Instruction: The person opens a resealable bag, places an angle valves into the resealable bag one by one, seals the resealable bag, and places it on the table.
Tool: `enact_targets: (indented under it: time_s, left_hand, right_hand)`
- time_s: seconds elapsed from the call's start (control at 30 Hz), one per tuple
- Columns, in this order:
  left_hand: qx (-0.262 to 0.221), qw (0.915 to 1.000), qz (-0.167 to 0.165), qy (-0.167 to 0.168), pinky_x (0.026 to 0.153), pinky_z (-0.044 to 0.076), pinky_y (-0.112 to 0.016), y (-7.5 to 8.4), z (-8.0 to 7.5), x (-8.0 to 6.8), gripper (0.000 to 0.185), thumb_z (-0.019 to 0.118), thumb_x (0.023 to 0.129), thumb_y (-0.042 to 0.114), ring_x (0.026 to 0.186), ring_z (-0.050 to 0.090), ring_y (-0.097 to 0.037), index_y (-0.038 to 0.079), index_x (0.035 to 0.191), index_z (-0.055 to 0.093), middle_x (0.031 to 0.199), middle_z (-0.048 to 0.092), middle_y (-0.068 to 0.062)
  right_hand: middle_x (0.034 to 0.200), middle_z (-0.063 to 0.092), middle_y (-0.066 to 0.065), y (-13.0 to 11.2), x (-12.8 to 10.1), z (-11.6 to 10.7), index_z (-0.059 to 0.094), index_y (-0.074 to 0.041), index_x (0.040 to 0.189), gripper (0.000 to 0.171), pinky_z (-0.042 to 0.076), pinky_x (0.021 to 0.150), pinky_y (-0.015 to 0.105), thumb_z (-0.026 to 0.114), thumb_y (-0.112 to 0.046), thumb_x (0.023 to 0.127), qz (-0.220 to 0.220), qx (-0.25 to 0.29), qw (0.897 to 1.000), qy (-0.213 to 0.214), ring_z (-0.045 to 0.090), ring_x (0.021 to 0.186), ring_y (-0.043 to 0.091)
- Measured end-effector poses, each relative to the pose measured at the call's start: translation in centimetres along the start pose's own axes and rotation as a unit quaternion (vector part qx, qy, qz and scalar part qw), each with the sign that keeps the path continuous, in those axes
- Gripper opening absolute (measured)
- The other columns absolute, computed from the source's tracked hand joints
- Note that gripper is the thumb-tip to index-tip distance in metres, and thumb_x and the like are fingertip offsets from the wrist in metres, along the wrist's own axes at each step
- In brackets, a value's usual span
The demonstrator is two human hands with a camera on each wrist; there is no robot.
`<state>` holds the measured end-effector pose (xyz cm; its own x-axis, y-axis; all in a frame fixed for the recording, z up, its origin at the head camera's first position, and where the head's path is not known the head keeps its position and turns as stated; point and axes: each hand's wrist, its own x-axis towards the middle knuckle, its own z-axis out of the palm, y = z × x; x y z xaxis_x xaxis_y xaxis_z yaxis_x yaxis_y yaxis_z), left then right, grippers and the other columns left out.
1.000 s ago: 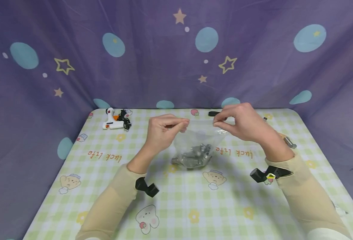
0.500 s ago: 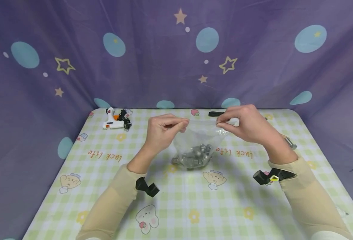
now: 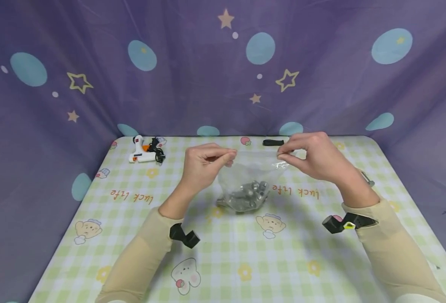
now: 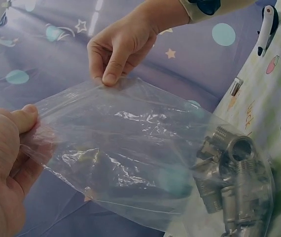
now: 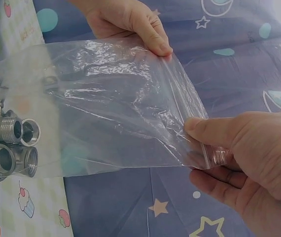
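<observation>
A clear plastic zip bag (image 3: pixel 251 172) hangs between both hands above the table, its bottom resting on the cloth. Several grey metal pipe fittings (image 3: pixel 247 195) lie in its lower part, also seen in the left wrist view (image 4: pixel 231 182) and the right wrist view (image 5: pixel 10 148). My left hand (image 3: pixel 208 162) pinches the bag's top left corner between thumb and fingers. My right hand (image 3: pixel 311 158) pinches the top right corner. The bag's top edge is stretched straight between the two pinches (image 5: pixel 180 89).
The table has a green checked cartoon cloth (image 3: pixel 245 261). A white and orange glue gun (image 3: pixel 143 151) with a black cord lies at the back left. A black handle (image 3: pixel 273 142) lies at the back centre. A metal part (image 3: pixel 367 180) sits behind my right wrist. Purple starred fabric (image 3: pixel 223 63) walls the table in.
My right hand has slid to the right along the bag's top edge, stretching it wider. The left hand and the fittings have stayed put.
</observation>
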<state>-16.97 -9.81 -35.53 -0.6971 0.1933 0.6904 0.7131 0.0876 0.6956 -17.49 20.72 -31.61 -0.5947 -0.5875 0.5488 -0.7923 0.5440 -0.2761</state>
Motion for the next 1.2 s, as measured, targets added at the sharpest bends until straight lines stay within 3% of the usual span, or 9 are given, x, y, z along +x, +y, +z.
enact_targets:
  time_s: [0.4, 0.53, 0.77, 0.87, 1.0, 1.1, 1.2]
  left_hand:
    - [-0.012, 0.9998, 0.001, 0.016, 0.061, 0.062, -0.025, -0.2, -0.2, -0.2, 0.007, 0.082, 0.085, -0.01, 0.064, 0.075, -0.012, -0.007, 0.091, 0.082, 0.077, 0.078, -0.02]
    - [-0.011, 0.9997, -0.005, 0.022, 0.06, 0.06, -0.022, -0.3, -0.4, -0.3, 0.006, 0.082, 0.086, -0.008, 0.065, 0.074, -0.01, -0.006, 0.091, 0.083, 0.077, 0.077, -0.02]
    - [-0.033, 0.9985, -0.029, 0.033, 0.051, 0.049, -0.019, -0.2, -0.9, -1.0, 0.004, 0.082, 0.088, -0.005, 0.066, 0.074, -0.008, -0.007, 0.092, 0.083, 0.079, 0.078, -0.021]
    - [-0.061, 0.9956, -0.07, 0.009, 0.055, 0.055, -0.02, 0.2, -1.3, -1.5, 0.008, 0.082, 0.087, -0.005, 0.071, 0.077, -0.009, -0.009, 0.094, 0.081, 0.085, 0.08, -0.019]
    - [-0.086, 0.9879, -0.119, -0.05, 0.072, 0.067, -0.031, 1.5, -2.0, -2.4, 0.009, 0.081, 0.085, -0.011, 0.079, 0.079, -0.01, -0.011, 0.094, 0.081, 0.092, 0.081, -0.02]
    - [-0.077, 0.9892, -0.106, -0.065, 0.07, 0.066, -0.029, 2.9, -2.3, -2.7, 0.005, 0.081, 0.086, -0.009, 0.079, 0.079, -0.009, -0.01, 0.091, 0.081, 0.09, 0.081, -0.02]
    - [-0.076, 0.9926, -0.081, -0.05, 0.067, 0.065, -0.027, 4.1, -2.3, -2.7, 0.007, 0.083, 0.087, -0.004, 0.077, 0.079, -0.009, -0.01, 0.089, 0.08, 0.088, 0.082, -0.012]
  right_hand:
    - [0.088, 0.078, -0.006, 0.3, -0.4, -0.4, 0.085, -0.016, 0.096, 0.011, 0.036, 0.057, 0.017, 0.084, -0.008, 0.089, 0.003, 0.001, 1.0, -0.001, 0.052, 0.061, 0.002]
    - [0.088, 0.078, -0.006, 0.3, -0.6, -0.4, 0.085, -0.018, 0.098, 0.016, 0.036, 0.056, 0.017, 0.084, -0.006, 0.088, 0.011, -0.006, 1.0, 0.004, 0.05, 0.059, 0.002]
    - [0.087, 0.077, -0.005, -0.7, -0.9, -0.4, 0.083, -0.017, 0.094, 0.017, 0.042, 0.062, 0.017, 0.085, -0.003, 0.086, 0.009, -0.017, 1.0, 0.022, 0.063, 0.069, 0.007]
    - [0.088, 0.076, -0.005, -1.4, -1.4, -0.6, 0.082, -0.017, 0.095, 0.02, 0.042, 0.065, 0.017, 0.084, 0.001, 0.086, 0.016, -0.004, 0.999, 0.038, 0.063, 0.072, 0.007]
    - [0.086, 0.073, -0.006, -2.3, -2.6, -1.1, 0.081, -0.018, 0.095, 0.028, 0.044, 0.069, 0.013, 0.083, 0.007, 0.083, 0.026, 0.038, 0.997, 0.059, 0.059, 0.074, 0.002]
    - [0.082, 0.071, -0.008, -3.0, -3.2, -1.9, 0.081, -0.019, 0.094, 0.034, 0.045, 0.067, 0.012, 0.084, 0.012, 0.079, 0.027, 0.087, 0.994, 0.066, 0.055, 0.071, -0.001]
    - [0.08, 0.07, -0.008, -3.8, -3.5, -2.8, 0.082, -0.018, 0.093, 0.038, 0.045, 0.061, 0.014, 0.084, 0.015, 0.076, 0.026, 0.135, 0.989, 0.062, 0.053, 0.067, -0.002]
